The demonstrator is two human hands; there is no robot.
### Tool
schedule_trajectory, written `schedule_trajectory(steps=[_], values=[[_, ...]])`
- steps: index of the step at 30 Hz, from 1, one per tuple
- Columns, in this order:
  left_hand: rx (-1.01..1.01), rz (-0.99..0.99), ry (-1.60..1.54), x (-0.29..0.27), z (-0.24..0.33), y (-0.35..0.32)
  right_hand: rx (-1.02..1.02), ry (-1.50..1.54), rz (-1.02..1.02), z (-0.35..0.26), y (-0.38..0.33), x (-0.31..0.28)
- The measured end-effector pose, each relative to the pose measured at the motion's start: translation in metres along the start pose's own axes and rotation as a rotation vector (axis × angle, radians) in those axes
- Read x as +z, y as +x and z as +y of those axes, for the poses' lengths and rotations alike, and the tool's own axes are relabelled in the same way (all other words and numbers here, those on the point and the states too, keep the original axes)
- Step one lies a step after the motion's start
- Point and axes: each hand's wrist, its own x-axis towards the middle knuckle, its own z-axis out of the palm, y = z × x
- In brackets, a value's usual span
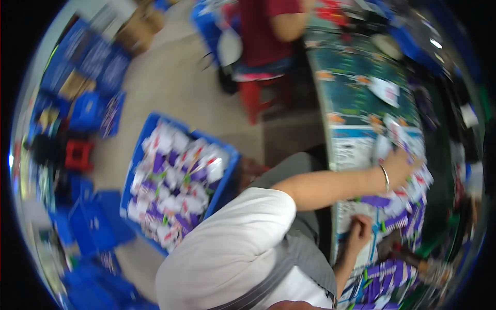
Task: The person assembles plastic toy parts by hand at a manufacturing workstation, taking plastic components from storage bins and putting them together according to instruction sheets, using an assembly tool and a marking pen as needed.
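My left hand (400, 169), with a silver bangle (385, 179) at the wrist, is over a loose pile of white and purple packets (398, 204) on the table. Motion smears its fingers, and I cannot tell whether it grips one of them. Closer to the table's near edge, my right hand (361, 228) is closed with curled fingers; whatever it may hold is hidden. More purple and white packets (385, 281) lie beside my right forearm. A white packet (385, 92) rests by itself farther along the table.
A blue crate (138, 150) full of similar packets stands behind me on the floor. Stacked blue bins (95, 219) line the far left side. Beyond my left arm, a person in a dark red shirt (263, 36) sits on a red stool (251, 101) at the same table (338, 155).
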Motion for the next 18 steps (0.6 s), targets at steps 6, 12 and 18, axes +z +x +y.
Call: schedule_trajectory(steps=[6,12,18], values=[[-0.212,0.417,-0.259,-0.141,-0.070,-0.176,0.037,0.012,-0.036,0.013,0.002,-0.010],[-1.272,0.453,0.975,-0.215,-0.184,-0.512,0.034,-0.054,-0.035,0.017,0.006,-0.008],[-1.847,0.159,0.897,-0.264,-0.223,-0.563,0.012,-0.138,-0.074,0.016,0.006,-0.005]])
